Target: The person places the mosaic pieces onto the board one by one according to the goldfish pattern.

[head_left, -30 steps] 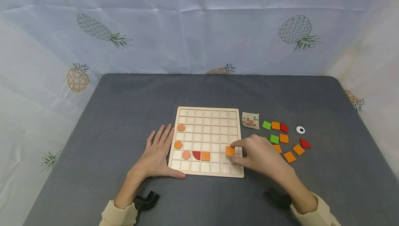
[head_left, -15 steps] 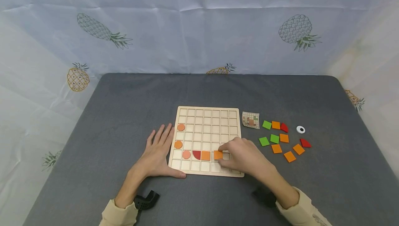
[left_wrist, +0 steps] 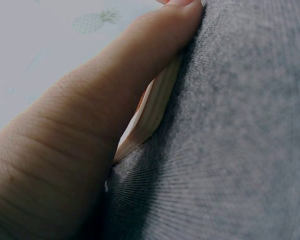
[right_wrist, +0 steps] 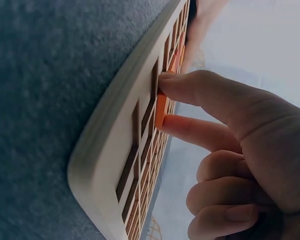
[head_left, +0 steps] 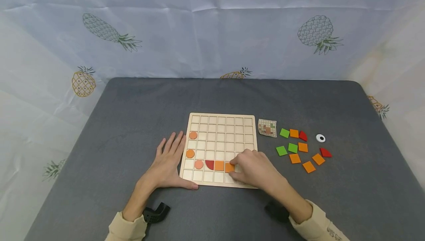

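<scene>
A wooden grid board [head_left: 212, 146] lies flat on the table. My left hand [head_left: 168, 162] rests at its left edge, fingers straight, thumb along the lower left corner. In the left wrist view the thumb [left_wrist: 105, 85] lies against the board's edge [left_wrist: 157, 105]. Between thumb and index finger, my right hand [head_left: 254, 169] pinches an orange square tile [head_left: 229, 167] over a cell in the second row from the bottom. It sits right beside another orange square [head_left: 219, 165]. The right wrist view shows the pinched tile [right_wrist: 161, 111] tilted at its cell, other fingers curled.
A dark red quarter-round tile [head_left: 210, 165] and several orange discs [head_left: 190, 154] sit in board cells. Right of the board lie a small pattern card [head_left: 267, 128], green squares [head_left: 281, 151], orange squares [head_left: 308, 167], red pieces [head_left: 325, 152] and a white ring-like disc [head_left: 320, 138].
My right hand has carried the orange square leftward across the board to the cell beside the other orange square. The left hand stays in place.
</scene>
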`<state>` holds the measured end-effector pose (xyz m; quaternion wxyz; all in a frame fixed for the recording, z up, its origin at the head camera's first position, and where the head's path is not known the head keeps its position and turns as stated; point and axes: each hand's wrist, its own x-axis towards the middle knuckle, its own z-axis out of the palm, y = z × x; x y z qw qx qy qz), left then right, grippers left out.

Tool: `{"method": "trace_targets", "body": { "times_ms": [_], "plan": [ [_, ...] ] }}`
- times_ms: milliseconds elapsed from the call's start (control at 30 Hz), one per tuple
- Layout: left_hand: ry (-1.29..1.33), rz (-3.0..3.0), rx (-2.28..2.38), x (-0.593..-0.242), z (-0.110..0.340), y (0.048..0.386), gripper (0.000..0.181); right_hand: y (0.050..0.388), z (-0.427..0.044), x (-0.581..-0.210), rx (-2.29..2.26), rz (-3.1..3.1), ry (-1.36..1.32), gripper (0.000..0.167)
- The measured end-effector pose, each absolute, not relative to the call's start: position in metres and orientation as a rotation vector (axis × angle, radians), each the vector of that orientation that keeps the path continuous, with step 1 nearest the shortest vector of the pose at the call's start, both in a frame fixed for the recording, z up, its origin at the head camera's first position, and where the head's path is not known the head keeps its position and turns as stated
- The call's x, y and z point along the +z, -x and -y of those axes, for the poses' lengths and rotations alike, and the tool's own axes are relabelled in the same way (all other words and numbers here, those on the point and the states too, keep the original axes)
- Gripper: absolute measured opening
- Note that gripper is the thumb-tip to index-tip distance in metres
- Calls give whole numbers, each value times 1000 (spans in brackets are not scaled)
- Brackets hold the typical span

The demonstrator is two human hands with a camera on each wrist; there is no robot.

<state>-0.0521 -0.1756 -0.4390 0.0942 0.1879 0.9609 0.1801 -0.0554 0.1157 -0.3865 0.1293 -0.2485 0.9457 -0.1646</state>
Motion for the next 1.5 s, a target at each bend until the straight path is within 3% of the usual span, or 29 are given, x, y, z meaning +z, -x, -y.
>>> {"method": "trace_targets", "body": {
  "times_ms": [900, 1500],
  "plan": [
    [-549, -2851, 525, -439, 176, 52, 154, 56, -126, -393, -595, -2814, 741, 27],
    [-563, -2854, 532, -441, 176, 52, 154, 60, -236, -378, -683, -3097, 484, 26]
  ]
}}
